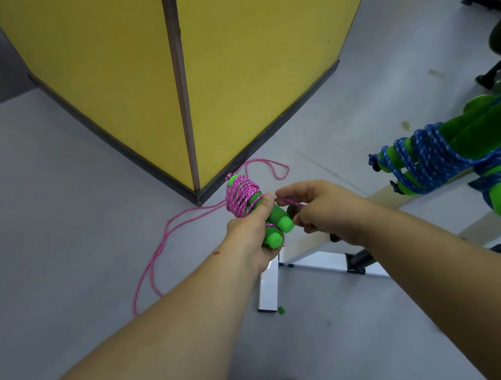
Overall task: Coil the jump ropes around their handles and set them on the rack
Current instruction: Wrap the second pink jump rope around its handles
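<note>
My left hand point(255, 238) grips two green foam handles point(278, 226) of a pink jump rope held side by side. Pink rope coils point(242, 198) wrap the far ends of the handles. My right hand point(314, 207) pinches a short stretch of the pink rope point(289, 201) just right of the handles. The loose remainder of the pink rope point(160, 249) trails down over the grey floor. At the right edge, blue ropes coiled around green handles point(440, 158) lie on the white rack point(443, 191).
A yellow partition corner point(185, 83) with a dark base stands straight ahead. The rack's white legs point(268, 288) sit below my hands, with a small green scrap point(281, 310) on the floor beside them. Dark chair legs point(493, 74) are at far right.
</note>
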Demonstrator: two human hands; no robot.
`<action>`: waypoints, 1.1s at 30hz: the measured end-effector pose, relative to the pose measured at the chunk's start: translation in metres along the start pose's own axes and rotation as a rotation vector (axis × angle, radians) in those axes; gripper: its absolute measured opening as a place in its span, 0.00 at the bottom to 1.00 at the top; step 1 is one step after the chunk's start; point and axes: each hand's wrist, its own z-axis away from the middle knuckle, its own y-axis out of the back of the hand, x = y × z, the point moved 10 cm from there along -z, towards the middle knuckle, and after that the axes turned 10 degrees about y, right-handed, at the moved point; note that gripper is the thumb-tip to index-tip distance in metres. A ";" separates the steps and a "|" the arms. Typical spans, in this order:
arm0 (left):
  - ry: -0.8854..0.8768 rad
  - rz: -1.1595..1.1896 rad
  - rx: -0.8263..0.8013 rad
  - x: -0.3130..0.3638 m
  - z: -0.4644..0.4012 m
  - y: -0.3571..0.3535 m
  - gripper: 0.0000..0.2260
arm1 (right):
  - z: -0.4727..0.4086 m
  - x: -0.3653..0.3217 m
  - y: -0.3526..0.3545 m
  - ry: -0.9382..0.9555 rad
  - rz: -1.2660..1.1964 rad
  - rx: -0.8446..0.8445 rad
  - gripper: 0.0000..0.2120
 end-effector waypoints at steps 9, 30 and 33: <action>-0.126 -0.068 0.138 -0.002 -0.010 0.016 0.30 | -0.008 0.001 0.012 -0.044 -0.307 0.202 0.27; 0.021 0.077 0.311 -0.017 -0.045 0.011 0.30 | -0.017 0.024 0.012 0.006 -0.475 0.190 0.22; 0.011 0.083 0.323 -0.014 -0.053 0.008 0.29 | -0.021 0.021 0.021 0.023 -0.247 0.230 0.18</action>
